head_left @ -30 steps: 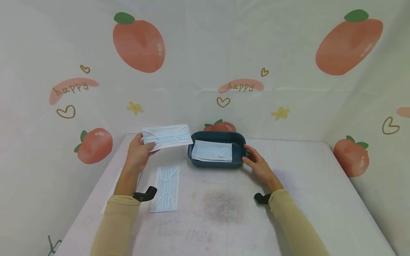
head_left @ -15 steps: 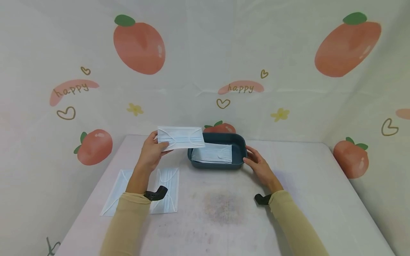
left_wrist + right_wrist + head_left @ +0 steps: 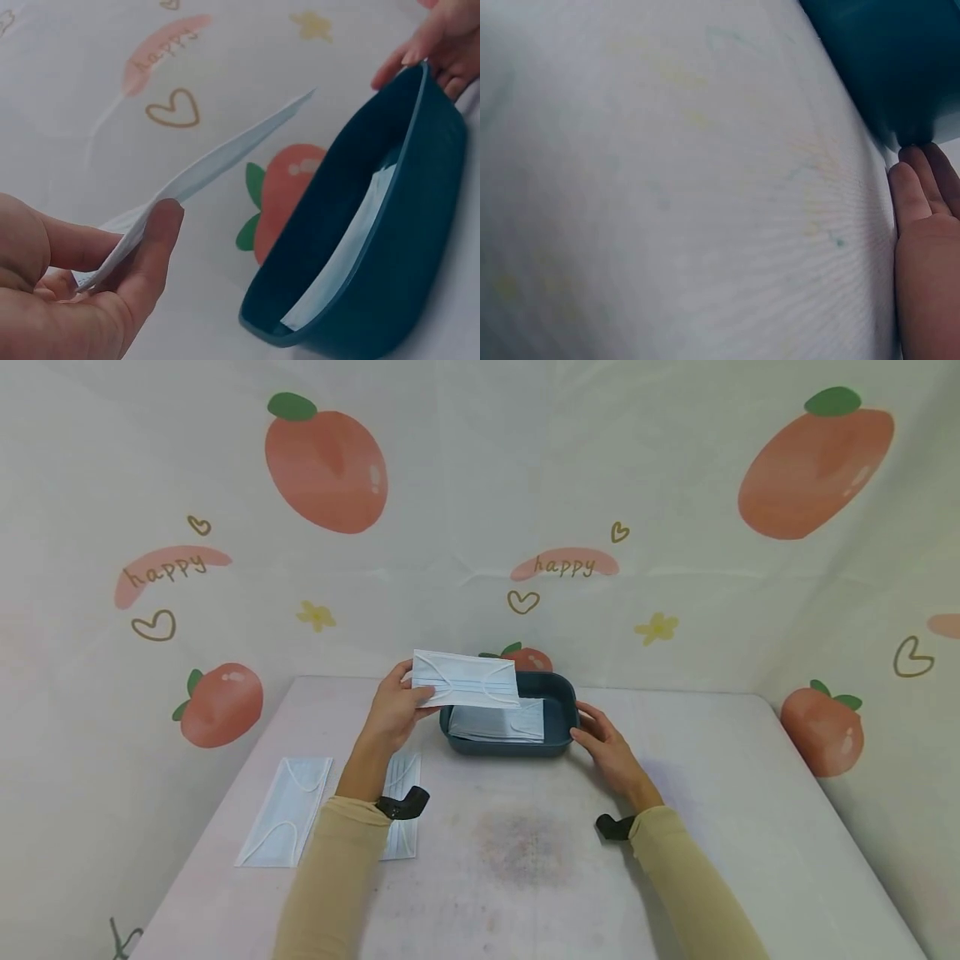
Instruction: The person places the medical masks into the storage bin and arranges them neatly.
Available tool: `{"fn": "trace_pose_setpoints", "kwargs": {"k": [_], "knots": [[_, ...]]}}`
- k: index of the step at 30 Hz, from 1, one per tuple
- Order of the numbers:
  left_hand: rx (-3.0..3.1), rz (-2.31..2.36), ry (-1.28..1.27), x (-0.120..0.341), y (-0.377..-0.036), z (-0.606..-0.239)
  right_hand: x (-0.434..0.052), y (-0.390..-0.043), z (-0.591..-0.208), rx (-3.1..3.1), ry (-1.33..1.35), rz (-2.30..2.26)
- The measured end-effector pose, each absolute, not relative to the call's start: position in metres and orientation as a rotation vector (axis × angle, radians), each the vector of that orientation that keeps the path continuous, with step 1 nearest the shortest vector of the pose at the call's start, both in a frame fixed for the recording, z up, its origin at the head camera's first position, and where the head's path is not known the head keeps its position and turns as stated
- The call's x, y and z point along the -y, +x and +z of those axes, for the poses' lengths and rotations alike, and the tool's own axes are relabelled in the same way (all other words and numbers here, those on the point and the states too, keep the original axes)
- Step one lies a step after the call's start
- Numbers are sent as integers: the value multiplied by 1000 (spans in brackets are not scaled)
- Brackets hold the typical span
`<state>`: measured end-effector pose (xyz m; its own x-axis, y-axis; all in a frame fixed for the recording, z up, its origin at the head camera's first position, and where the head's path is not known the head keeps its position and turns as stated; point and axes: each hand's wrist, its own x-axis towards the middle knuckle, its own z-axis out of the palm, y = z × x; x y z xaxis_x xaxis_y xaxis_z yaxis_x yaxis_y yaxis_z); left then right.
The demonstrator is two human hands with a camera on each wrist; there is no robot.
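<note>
From the head camera, your left hand (image 3: 393,710) pinches a pale blue face mask (image 3: 465,680) by its left end, thumb on top and fingers curled beneath. The mask is held level in the air, stretching away from your fingertips over the near-left corner of the dark teal tray (image 3: 558,693). Inside the tray, below the held mask, lies a stack of masks (image 3: 498,723). Your right hand (image 3: 603,745) rests against the tray's right wall, fingers fairly straight and touching the rim, with nothing held. Behind your left wrist, two more masks lie flat on the white table (image 3: 712,827): one (image 3: 285,810) well clear to the left, the other (image 3: 402,802) partly hidden under your forearm.

In the left wrist view, your thumb (image 3: 154,255) and fingers clamp the mask (image 3: 225,161) edge-on; it points away from them toward the tray (image 3: 390,255), just short of its rim. A mask inside the tray (image 3: 349,251) leans along the inner wall. At the far end, the fingertips of your right hand (image 3: 439,49) touch the rim.

In the right wrist view, your fingers (image 3: 922,202) lie straight on the table (image 3: 667,187), their tips meeting the tray's base (image 3: 885,67).
</note>
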<state>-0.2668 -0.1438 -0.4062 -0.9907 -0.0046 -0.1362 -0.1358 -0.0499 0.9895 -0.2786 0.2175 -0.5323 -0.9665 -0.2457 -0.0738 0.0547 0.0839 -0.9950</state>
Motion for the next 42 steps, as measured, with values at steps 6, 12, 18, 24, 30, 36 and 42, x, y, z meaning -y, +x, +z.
{"fn": "trace_pose_setpoints", "kwargs": {"k": [6, 12, 18, 24, 30, 36, 42], "knots": [[-2079, 2181, -153, 127, -274, -410, -217, -279, -534, -2134, -186, -1985], [-2040, 2173, -169, 113, -283, -418, -218, -280, -536, -2133, -188, -2000], [-2018, 2154, -187, 101, -291, -432, -217, -281, -535, -2114, -185, -2013], [-2020, 2141, -181, 92, -297, -440, -217, -281, -534, -2143, -175, -1997], [-2046, 2102, -202, 87, -300, -447, -218, -280, -535, -2141, -179, -1996], [-2092, 2060, -202, 85, -301, -451, -219, -282, -536, -2147, -174, -1993], [-2195, 1960, -246, 86, -300, -451, -218, -282, -537, -2152, -179, -1985]]}}
